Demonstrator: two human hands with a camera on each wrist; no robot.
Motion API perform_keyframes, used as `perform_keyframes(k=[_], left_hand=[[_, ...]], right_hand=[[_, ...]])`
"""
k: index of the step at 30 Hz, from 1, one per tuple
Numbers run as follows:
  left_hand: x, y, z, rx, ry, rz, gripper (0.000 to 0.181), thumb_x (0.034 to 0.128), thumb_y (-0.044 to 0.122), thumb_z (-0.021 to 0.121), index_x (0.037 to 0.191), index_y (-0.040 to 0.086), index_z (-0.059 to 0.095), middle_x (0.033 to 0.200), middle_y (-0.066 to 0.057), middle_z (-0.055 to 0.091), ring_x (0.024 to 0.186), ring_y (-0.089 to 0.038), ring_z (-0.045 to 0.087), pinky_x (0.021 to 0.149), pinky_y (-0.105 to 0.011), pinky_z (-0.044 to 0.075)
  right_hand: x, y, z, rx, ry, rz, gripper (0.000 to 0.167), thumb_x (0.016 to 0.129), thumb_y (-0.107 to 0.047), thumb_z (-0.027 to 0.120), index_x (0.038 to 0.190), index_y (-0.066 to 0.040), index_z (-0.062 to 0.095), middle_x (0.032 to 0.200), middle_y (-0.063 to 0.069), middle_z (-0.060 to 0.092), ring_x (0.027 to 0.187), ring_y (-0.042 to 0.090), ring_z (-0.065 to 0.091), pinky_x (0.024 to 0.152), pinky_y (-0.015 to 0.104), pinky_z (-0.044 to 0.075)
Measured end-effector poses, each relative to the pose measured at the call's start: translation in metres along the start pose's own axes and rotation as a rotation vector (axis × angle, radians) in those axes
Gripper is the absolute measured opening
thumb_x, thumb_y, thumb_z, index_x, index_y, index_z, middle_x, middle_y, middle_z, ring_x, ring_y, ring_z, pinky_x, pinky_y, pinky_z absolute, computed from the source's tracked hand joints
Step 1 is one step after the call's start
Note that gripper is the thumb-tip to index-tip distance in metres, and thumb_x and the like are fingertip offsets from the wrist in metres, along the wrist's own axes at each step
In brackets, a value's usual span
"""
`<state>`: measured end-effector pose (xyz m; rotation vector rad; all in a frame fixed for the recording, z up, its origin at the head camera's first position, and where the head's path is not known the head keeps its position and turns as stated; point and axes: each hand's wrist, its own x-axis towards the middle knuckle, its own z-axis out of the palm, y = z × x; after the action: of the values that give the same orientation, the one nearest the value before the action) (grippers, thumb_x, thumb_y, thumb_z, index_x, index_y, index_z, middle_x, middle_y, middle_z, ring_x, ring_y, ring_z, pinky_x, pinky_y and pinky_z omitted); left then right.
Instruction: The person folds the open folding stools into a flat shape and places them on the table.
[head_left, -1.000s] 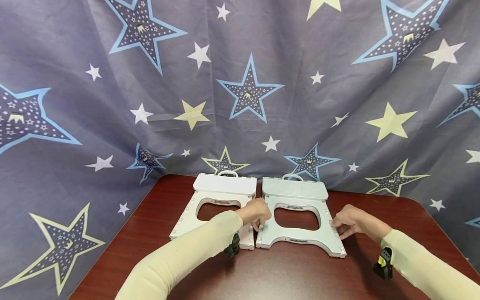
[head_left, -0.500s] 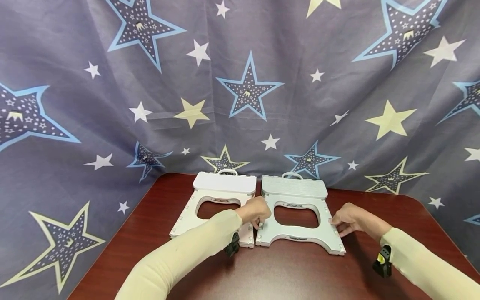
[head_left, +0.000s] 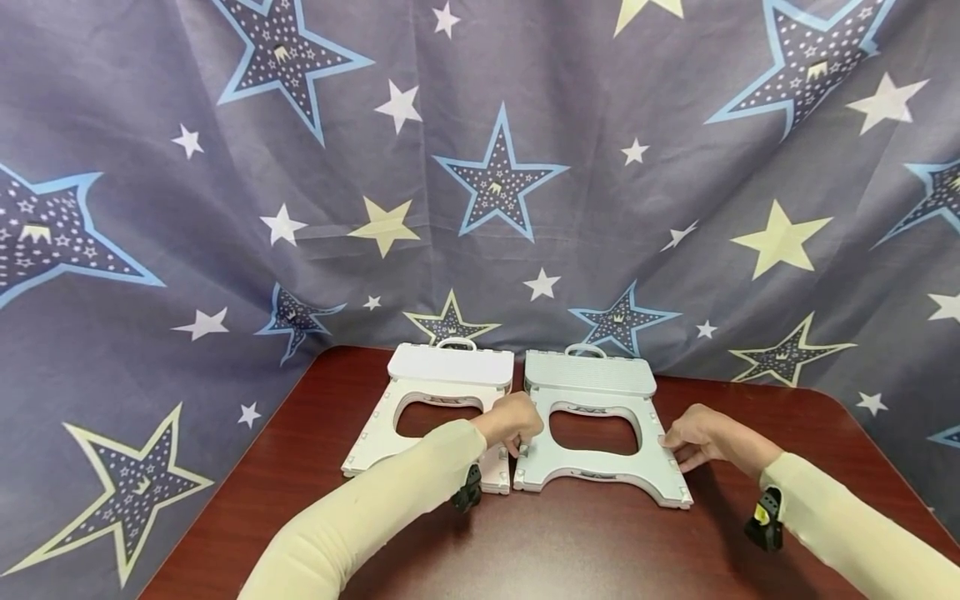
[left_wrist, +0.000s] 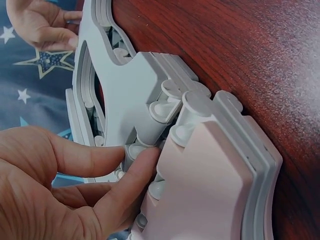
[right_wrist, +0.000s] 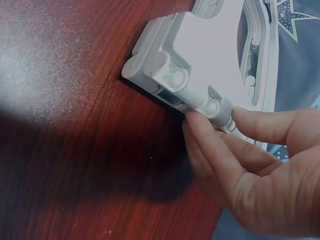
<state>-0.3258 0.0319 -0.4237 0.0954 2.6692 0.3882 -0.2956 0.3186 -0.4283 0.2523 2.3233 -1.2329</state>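
Note:
Two folded step stools lie flat side by side on the table. The pale grey folding stool (head_left: 589, 377) is on the right; the pinkish-white folding stool (head_left: 450, 367) is close to its left. My left hand (head_left: 514, 421) pinches the grey stool's left edge at the hinge, with the thumb on top and the index fingertip down in the narrow gap beside the pink stool (left_wrist: 205, 185). At the opposite edge, my right hand (head_left: 699, 439) grips the grey stool between thumb and fingers, the fingers low along its side in the right wrist view. Part of the pink stool is hidden behind my left arm.
The dark red wooden table (head_left: 570, 550) extends in front of the stools and to both sides. A star-printed curtain (head_left: 495, 275) hangs right behind the table's far edge, near the stools' carry handles (head_left: 585, 349).

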Motion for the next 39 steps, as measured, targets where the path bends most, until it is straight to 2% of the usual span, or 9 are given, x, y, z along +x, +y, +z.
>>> perform_keyframes(k=[3, 7, 14, 20, 24, 27, 32, 36, 39], left_hand=[[0.001, 0.001, 0.0, 0.037, -0.002, 0.002, 0.029, 0.0896, -0.002, 0.065, 0.061, 0.0, 0.059, 0.06, -0.01, 0.066, 0.064, -0.02, 0.076, 0.042, -0.018, 0.034], [0.001, 0.001, 0.0, 0.05, 0.001, 0.003, 0.031, 0.0891, -0.003, 0.065, 0.06, 0.003, 0.054, 0.058, -0.008, 0.062, 0.062, -0.018, 0.075, 0.042, -0.018, 0.028], [-0.002, -0.001, -0.001, -0.052, 0.038, 0.009, 0.023, 0.0877, -0.003, 0.063, 0.067, 0.003, 0.056, 0.061, -0.008, 0.058, 0.063, -0.02, 0.076, 0.043, -0.02, 0.04], [-0.005, -0.002, -0.006, -0.109, 0.024, 0.016, 0.018, 0.088, -0.005, 0.066, 0.073, 0.0, 0.057, 0.062, -0.01, 0.06, 0.069, -0.023, 0.077, 0.045, -0.02, 0.039], [-0.009, -0.003, -0.005, -0.132, 0.021, 0.007, 0.013, 0.0882, -0.004, 0.069, 0.08, -0.006, 0.059, 0.069, -0.014, 0.065, 0.073, -0.025, 0.077, 0.053, -0.021, 0.05], [-0.009, -0.003, -0.005, -0.113, 0.028, 0.002, 0.011, 0.0878, -0.003, 0.07, 0.085, -0.009, 0.06, 0.072, -0.016, 0.068, 0.074, -0.024, 0.078, 0.06, -0.024, 0.057], [-0.008, -0.004, -0.005, -0.135, 0.032, 0.004, 0.011, 0.087, -0.005, 0.069, 0.092, -0.01, 0.061, 0.076, -0.017, 0.067, 0.072, -0.025, 0.077, 0.055, -0.023, 0.051], [-0.007, -0.005, -0.003, -0.182, 0.038, 0.008, 0.015, 0.0849, -0.007, 0.07, 0.097, -0.011, 0.061, 0.077, -0.019, 0.066, 0.07, -0.028, 0.077, 0.054, -0.025, 0.054], [-0.006, -0.005, -0.002, -0.174, 0.035, 0.014, 0.015, 0.0847, -0.007, 0.07, 0.096, -0.011, 0.061, 0.079, -0.019, 0.065, 0.069, -0.027, 0.076, 0.052, -0.023, 0.051]], right_hand=[[0.0, 0.0, 0.0, 0.002, 0.003, 0.005, 0.016, 0.095, 0.004, 0.06, 0.102, 0.018, 0.059, 0.082, 0.013, 0.066, 0.074, 0.022, 0.068, 0.075, 0.041, 0.063], [0.0, -0.001, 0.0, 0.004, 0.008, 0.014, 0.017, 0.095, 0.004, 0.061, 0.103, 0.019, 0.059, 0.082, 0.013, 0.066, 0.074, 0.022, 0.068, 0.074, 0.041, 0.063], [-0.001, -0.007, -0.001, -0.022, 0.023, 0.019, 0.016, 0.094, 0.005, 0.061, 0.102, 0.019, 0.058, 0.082, 0.014, 0.064, 0.073, 0.022, 0.068, 0.075, 0.041, 0.063], [-0.003, -0.009, -0.002, -0.035, 0.021, 0.023, 0.02, 0.095, 0.004, 0.06, 0.106, 0.02, 0.056, 0.086, 0.016, 0.063, 0.076, 0.022, 0.068, 0.078, 0.041, 0.063], [-0.004, -0.005, -0.002, -0.028, -0.001, 0.002, 0.023, 0.096, 0.002, 0.061, 0.109, 0.021, 0.056, 0.089, 0.018, 0.065, 0.078, 0.023, 0.067, 0.079, 0.041, 0.063], [-0.005, -0.004, -0.001, -0.024, -0.005, -0.01, 0.023, 0.096, 0.002, 0.061, 0.109, 0.021, 0.057, 0.089, 0.017, 0.064, 0.078, 0.023, 0.066, 0.078, 0.041, 0.063], [-0.006, -0.004, -0.001, -0.029, -0.002, -0.017, 0.023, 0.096, 0.002, 0.061, 0.109, 0.02, 0.058, 0.089, 0.017, 0.065, 0.077, 0.022, 0.066, 0.078, 0.04, 0.063], [-0.007, -0.004, -0.001, -0.03, -0.001, -0.02, 0.023, 0.095, 0.002, 0.061, 0.109, 0.021, 0.058, 0.09, 0.018, 0.066, 0.077, 0.022, 0.066, 0.078, 0.041, 0.063], [-0.007, -0.003, 0.0, -0.032, -0.005, -0.021, 0.023, 0.095, 0.002, 0.06, 0.109, 0.02, 0.057, 0.091, 0.018, 0.066, 0.077, 0.023, 0.066, 0.078, 0.041, 0.063]])
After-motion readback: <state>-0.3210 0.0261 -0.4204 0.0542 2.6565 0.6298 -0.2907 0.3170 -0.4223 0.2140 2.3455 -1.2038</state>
